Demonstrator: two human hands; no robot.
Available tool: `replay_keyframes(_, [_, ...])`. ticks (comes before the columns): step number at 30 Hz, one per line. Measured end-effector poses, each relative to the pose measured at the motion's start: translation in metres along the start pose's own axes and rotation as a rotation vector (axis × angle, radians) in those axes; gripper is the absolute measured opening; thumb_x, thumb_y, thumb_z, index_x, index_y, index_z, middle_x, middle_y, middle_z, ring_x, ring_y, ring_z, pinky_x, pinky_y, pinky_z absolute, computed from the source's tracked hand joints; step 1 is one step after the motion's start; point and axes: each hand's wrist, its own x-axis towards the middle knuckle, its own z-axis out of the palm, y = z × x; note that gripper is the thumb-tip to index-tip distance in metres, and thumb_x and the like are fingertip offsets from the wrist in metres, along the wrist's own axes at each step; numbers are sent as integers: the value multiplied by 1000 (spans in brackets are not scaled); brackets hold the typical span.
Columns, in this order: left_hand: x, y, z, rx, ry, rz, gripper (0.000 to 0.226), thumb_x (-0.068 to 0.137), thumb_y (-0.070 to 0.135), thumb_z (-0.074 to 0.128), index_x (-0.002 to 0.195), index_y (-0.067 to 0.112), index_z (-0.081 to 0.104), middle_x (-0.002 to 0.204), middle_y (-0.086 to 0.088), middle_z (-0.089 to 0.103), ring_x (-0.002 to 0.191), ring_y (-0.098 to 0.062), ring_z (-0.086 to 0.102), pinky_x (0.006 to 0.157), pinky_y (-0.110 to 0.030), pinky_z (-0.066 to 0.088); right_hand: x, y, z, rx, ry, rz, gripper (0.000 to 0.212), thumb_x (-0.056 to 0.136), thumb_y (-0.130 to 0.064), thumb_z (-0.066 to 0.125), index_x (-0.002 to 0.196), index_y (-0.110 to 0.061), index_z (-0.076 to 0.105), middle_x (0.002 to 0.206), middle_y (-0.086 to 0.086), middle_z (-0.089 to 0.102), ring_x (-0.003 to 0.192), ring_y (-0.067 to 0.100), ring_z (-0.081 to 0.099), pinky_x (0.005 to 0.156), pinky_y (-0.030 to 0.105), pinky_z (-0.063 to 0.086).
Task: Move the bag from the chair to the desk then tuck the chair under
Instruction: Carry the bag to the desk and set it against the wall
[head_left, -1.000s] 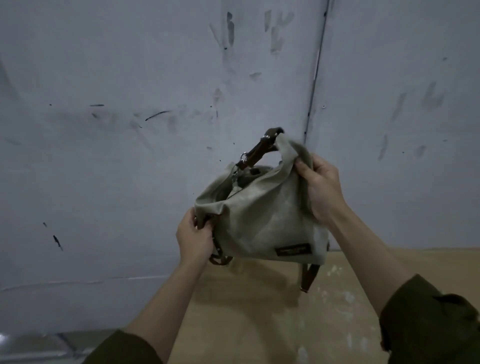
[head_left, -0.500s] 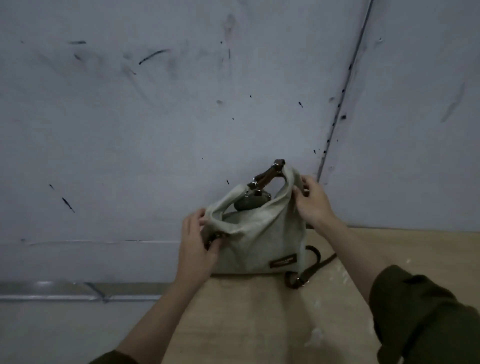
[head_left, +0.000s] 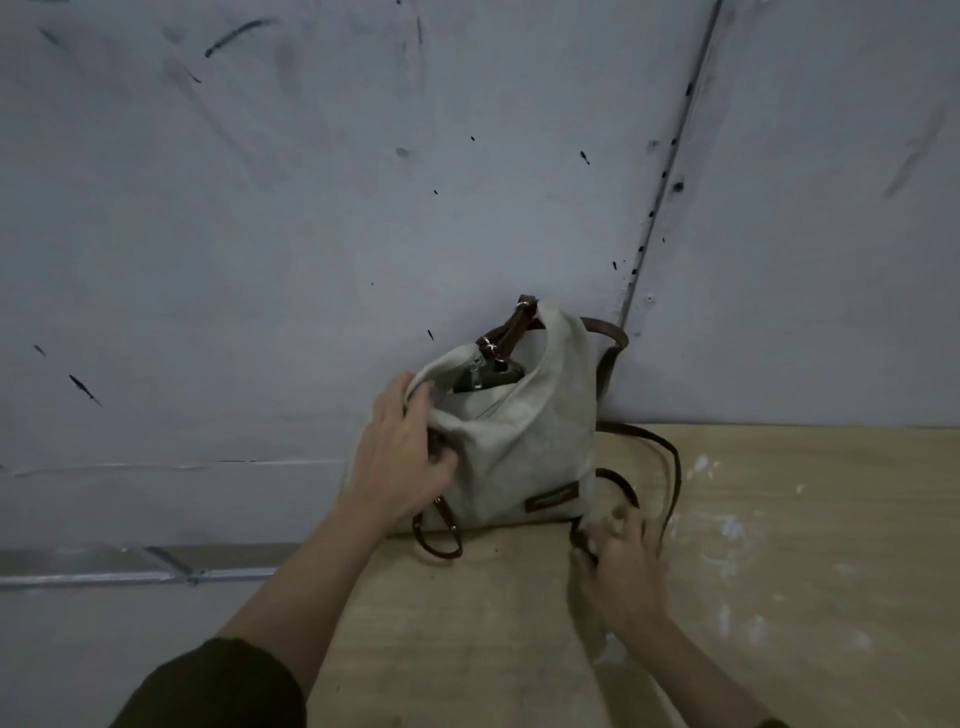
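Observation:
A pale canvas bag (head_left: 519, 447) with brown leather straps stands upright on the wooden desk (head_left: 805, 519), leaning against the grey wall. My left hand (head_left: 400, 457) grips the bag's left side, fingers over its top edge. My right hand (head_left: 618, 561) is blurred at the bag's front right corner, its fingers curled around a loose brown strap (head_left: 672, 467) that loops over the desk. The bag's mouth gapes and something dark shows inside. The chair is out of view.
The grey, scuffed wall (head_left: 311, 234) runs right behind the bag, with a vertical seam (head_left: 660, 197) above it. The desk's left edge lies just left of the bag; beyond it a metal rail (head_left: 104, 571) runs along the wall. White smears mark the desktop on the right.
The bag came down from mid-air and now rests on the desk against the wall. My right hand left the top handle and dropped to the strap at the front right.

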Motion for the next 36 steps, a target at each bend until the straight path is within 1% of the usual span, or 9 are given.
replay_keyframes(2, [3, -3, 4, -49, -5, -57, 71, 70, 28, 57, 134, 8, 32, 142, -14, 29, 129, -31, 30, 101, -42, 40, 3, 4, 0, 85, 79, 42, 5, 74, -9, 66, 73, -12, 62, 86, 11, 54, 80, 35, 49, 68, 43, 44])
replay_keyframes(4, [5, -9, 8, -79, 10, -90, 74, 73, 28, 61, 137, 9, 29, 144, -14, 26, 133, -31, 27, 103, -43, 38, 16, 7, -9, 90, 58, 115, 19, 79, -6, 57, 68, -16, 45, 74, 3, 44, 71, 26, 42, 61, 39, 35])
replay_keyframes(8, [12, -15, 15, -116, 23, -151, 77, 76, 24, 67, 139, 8, 27, 147, -16, 24, 137, -31, 23, 108, -46, 33, 48, 20, -10, 102, -115, 129, 22, 84, -3, 49, 97, -11, 65, 90, 13, 54, 84, 29, 55, 68, 35, 40])
replay_keyframes(15, [26, -34, 15, -157, 121, -206, 70, 77, 25, 68, 136, 12, 32, 143, -11, 28, 133, -27, 29, 104, -42, 35, 99, -11, -15, 322, -48, 62, 19, 88, -5, 50, 89, 5, 66, 94, 29, 68, 88, 43, 61, 74, 41, 45])
replay_keyframes(21, [29, -31, 15, -342, 89, -203, 67, 69, 17, 75, 129, 15, 45, 123, -1, 40, 114, -10, 40, 95, -11, 27, 101, -34, -25, 938, -363, 137, 37, 90, -43, 42, 119, -24, 55, 131, 8, 56, 119, 19, 49, 103, 34, 35])
replay_keyframes(24, [34, -27, -1, -647, 11, -226, 48, 59, 15, 66, 105, 31, 62, 101, 2, 51, 94, -5, 50, 78, -7, 38, 91, -32, -17, 892, -375, 81, 60, 75, -57, 49, 129, -29, 44, 133, 4, 51, 124, 18, 44, 111, 44, 31])
replay_keyframes(27, [42, -20, -8, -855, 42, -231, 35, 69, 6, 60, 99, 23, 68, 105, -1, 63, 91, -1, 56, 75, -7, 44, 90, -34, -10, 766, -272, 105, 56, 78, -61, 50, 123, -29, 45, 127, 9, 54, 121, 26, 48, 106, 45, 37])
replay_keyframes(31, [56, -26, -10, -634, 121, -190, 32, 81, 0, 60, 104, 21, 67, 104, -2, 68, 83, 15, 58, 82, -4, 43, 95, -37, -7, 581, -200, 174, 52, 81, -59, 48, 112, -17, 55, 114, 16, 58, 109, 34, 54, 94, 43, 44])
replay_keyframes(36, [77, -29, -15, -433, 375, -268, 25, 83, 0, 55, 102, 5, 70, 109, -11, 70, 97, -13, 61, 82, -8, 42, 87, -38, -15, 371, -8, -3, 31, 93, -20, 45, 78, 3, 60, 84, 31, 65, 81, 42, 59, 65, 39, 38])
